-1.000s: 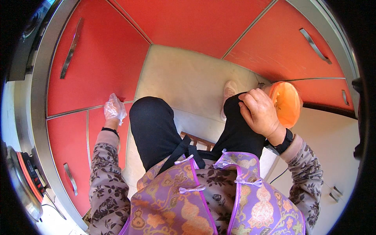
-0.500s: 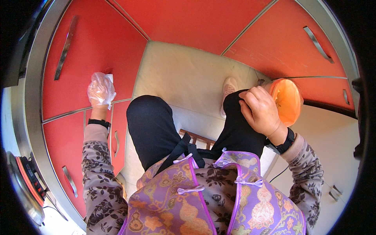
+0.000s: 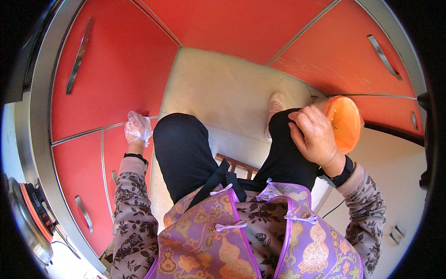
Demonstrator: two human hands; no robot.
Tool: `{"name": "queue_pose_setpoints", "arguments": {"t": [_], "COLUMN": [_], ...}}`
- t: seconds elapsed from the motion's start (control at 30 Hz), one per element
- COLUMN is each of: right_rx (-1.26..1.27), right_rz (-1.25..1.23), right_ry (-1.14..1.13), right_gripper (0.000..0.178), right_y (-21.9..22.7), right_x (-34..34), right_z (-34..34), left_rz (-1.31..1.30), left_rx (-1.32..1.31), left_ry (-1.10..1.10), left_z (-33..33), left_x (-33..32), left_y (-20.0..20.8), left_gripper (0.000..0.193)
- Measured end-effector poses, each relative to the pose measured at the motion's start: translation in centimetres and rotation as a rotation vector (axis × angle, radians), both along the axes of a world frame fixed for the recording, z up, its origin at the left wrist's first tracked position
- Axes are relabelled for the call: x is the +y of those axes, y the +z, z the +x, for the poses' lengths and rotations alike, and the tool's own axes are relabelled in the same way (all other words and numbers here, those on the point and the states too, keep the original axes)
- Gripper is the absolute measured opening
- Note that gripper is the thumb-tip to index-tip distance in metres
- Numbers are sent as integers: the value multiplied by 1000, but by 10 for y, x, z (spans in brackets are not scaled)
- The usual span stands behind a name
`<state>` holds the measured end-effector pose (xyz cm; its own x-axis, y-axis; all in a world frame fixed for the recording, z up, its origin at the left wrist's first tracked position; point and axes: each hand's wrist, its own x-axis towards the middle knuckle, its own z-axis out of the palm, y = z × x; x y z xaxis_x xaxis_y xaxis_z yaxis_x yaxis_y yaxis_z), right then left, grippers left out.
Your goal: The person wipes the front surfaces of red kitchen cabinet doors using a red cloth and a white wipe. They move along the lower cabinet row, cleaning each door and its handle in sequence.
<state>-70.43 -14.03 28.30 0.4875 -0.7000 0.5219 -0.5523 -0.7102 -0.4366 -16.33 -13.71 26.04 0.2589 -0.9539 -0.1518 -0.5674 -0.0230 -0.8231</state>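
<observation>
since half a second ago the left hand (image 3: 138,129) has dropped from the upper red door to the seam where that door meets the lower one, and the view has tipped a little; the right hand (image 3: 315,138) and its bowl have hardly shifted.

red cabinet doors (image 3: 116,69) fill the space above and to the left of the left fingers, with a long metal handle (image 3: 77,56) well above them. a pale floor (image 3: 223,93) lies between the two hands, beyond the black trousers (image 3: 186,149). a light shoe (image 3: 276,104) shows just left of the right fingers.

the right hand is bare, with a dark watch (image 3: 341,176) at its wrist. its fingers curl together over the near rim of an orange bowl (image 3: 346,122), which sits tilted just right of the knuckles; the thumb is hidden, so the grip on the far side cannot be told.

the left hand wears a thin clear plastic glove. its fingers are bunched loosely together, tips touching the grey seam of the red doors. whether they pinch anything inside the crumpled glove cannot be told.
</observation>
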Motion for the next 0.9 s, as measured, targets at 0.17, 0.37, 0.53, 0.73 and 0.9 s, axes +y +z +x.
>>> {"name": "queue_pose_setpoints", "arguments": {"t": [0.17, 0.37, 0.53, 0.73, 0.9], "right_rx": [8, 17, 33, 8, 19], "right_rz": [5, -3, 6, 5, 1], "right_ry": [-18, -19, -15, 2, -15], "right_gripper": [17, 18, 18, 18, 18], "right_y": [-3, -6, -5, -2, -2], "right_x": [-1, -3, -2, -1, 0], "right_z": [0, 2, 2, 5, 3], "left_rz": [-357, -225, -363, -492, -478], "left_rx": [152, -88, -55, 32, 56], "left_ry": [-201, -297, -378, -284, -201], "left_z": [-12, -2, 8, 7, -2], "left_x": [-3, -16, -21, -22, -23], "left_y": [3, -3, -14, -21, -11], "left_gripper": [26, 44, 39, 27, 26]}}
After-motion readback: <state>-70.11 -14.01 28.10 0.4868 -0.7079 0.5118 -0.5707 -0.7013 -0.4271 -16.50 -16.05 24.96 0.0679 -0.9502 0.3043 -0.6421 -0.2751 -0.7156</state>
